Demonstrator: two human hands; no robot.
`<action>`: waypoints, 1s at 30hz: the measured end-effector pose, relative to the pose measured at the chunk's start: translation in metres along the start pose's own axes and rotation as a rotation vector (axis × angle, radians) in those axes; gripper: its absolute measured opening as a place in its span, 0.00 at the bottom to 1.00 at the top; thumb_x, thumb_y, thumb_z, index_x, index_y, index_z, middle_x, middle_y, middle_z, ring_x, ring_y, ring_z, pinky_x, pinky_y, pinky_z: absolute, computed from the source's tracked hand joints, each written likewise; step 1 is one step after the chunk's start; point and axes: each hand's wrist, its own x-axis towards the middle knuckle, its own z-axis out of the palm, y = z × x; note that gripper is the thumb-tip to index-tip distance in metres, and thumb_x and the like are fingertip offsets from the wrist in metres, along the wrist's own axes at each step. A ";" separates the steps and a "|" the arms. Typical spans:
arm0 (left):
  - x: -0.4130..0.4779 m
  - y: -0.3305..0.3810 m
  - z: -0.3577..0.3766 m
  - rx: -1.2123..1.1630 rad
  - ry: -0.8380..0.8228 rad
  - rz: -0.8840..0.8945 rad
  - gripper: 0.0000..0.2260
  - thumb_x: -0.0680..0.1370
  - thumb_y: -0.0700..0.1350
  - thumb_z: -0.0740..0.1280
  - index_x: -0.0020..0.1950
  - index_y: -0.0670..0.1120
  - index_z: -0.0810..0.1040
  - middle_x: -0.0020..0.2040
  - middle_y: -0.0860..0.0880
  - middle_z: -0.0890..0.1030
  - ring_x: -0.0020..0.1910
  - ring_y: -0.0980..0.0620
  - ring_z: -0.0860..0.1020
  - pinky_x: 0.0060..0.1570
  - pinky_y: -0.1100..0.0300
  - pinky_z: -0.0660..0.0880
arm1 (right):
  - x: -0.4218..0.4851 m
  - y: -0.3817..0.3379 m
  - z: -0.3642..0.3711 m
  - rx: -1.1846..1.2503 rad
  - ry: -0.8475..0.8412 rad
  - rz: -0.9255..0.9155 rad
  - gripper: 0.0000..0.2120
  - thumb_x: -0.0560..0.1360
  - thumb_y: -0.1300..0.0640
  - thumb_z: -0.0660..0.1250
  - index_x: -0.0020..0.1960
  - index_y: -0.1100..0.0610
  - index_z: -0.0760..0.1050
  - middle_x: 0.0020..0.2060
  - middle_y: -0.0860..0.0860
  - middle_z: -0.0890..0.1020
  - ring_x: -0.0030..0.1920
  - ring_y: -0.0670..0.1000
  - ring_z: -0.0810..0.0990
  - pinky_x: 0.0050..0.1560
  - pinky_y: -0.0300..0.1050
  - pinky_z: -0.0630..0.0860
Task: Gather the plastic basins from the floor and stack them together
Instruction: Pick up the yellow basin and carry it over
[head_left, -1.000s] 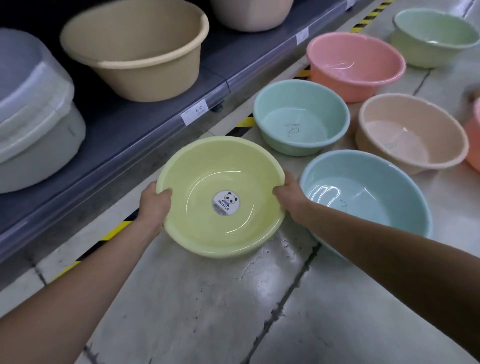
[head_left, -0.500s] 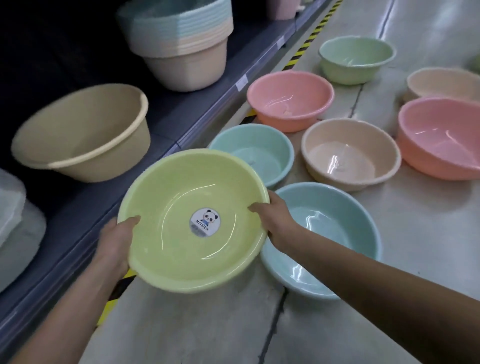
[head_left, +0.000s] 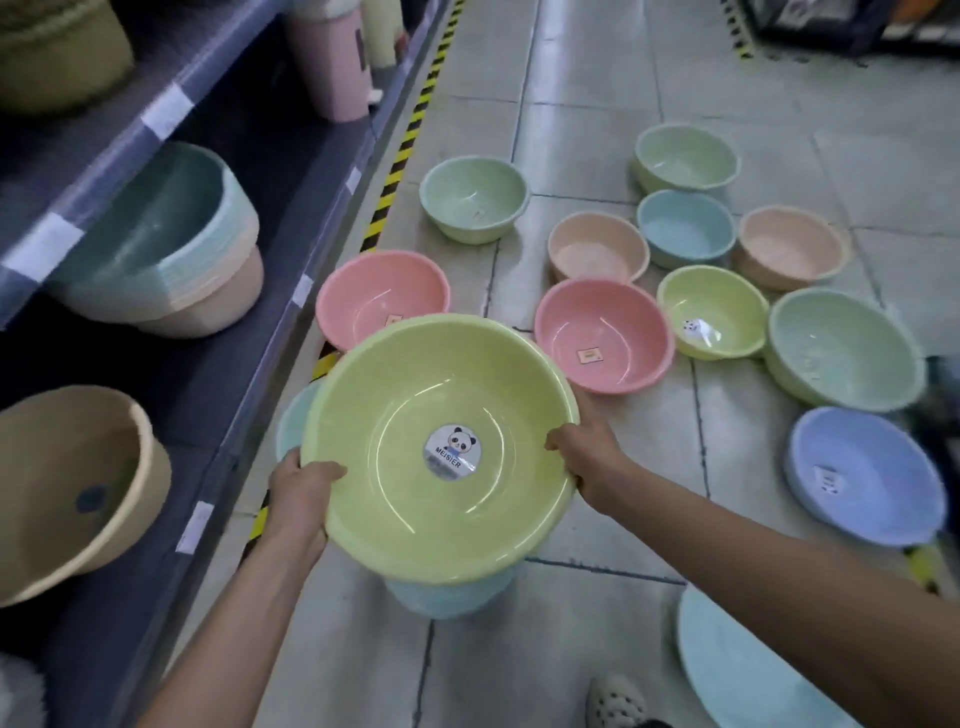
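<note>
Grips the yellow-green basin (head_left: 415, 389) by opposite rims, with left hand (head_left: 301, 488) and right hand (head_left: 589, 457) curled over the edge, aloft above the floor (head_left: 571, 649). Risks jamming or tipping if lowered off-centre onto the pale blue basin (head_left: 447, 597) underneath. Hides most of that basin; hard to judge alignment.

Glossy smooth plastic yellow-green basin (head_left: 395, 447), shiny round paper sticker (head_left: 452, 449), glossy pink basin (head_left: 604, 335), smooth tiled floor (head_left: 597, 78)

Mostly hidden under the yellow-green round plastic basin (head_left: 415, 519): a pale blue round plastic basin (head_left: 449, 597). A light blue plastic basin (head_left: 737, 675), bottom right, is cut off by the edge.
</note>
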 end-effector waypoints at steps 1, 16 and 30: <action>-0.019 0.023 0.014 0.015 -0.024 -0.012 0.14 0.72 0.30 0.64 0.55 0.43 0.77 0.51 0.39 0.82 0.45 0.39 0.81 0.42 0.49 0.79 | -0.014 -0.023 -0.020 0.011 0.025 0.014 0.29 0.72 0.75 0.58 0.65 0.48 0.71 0.49 0.55 0.81 0.45 0.55 0.79 0.37 0.48 0.79; -0.252 0.313 0.225 0.233 -0.265 -0.049 0.20 0.74 0.29 0.63 0.62 0.48 0.74 0.49 0.45 0.82 0.46 0.43 0.80 0.46 0.51 0.79 | -0.163 -0.279 -0.269 0.278 0.282 0.203 0.28 0.73 0.73 0.59 0.69 0.53 0.71 0.56 0.58 0.82 0.51 0.61 0.81 0.48 0.55 0.80; -0.169 0.399 0.450 0.448 -0.437 -0.057 0.18 0.72 0.31 0.64 0.59 0.45 0.75 0.51 0.42 0.82 0.47 0.42 0.81 0.43 0.51 0.79 | -0.034 -0.367 -0.374 0.409 0.476 0.240 0.25 0.73 0.74 0.60 0.64 0.52 0.74 0.52 0.54 0.83 0.49 0.56 0.81 0.46 0.50 0.78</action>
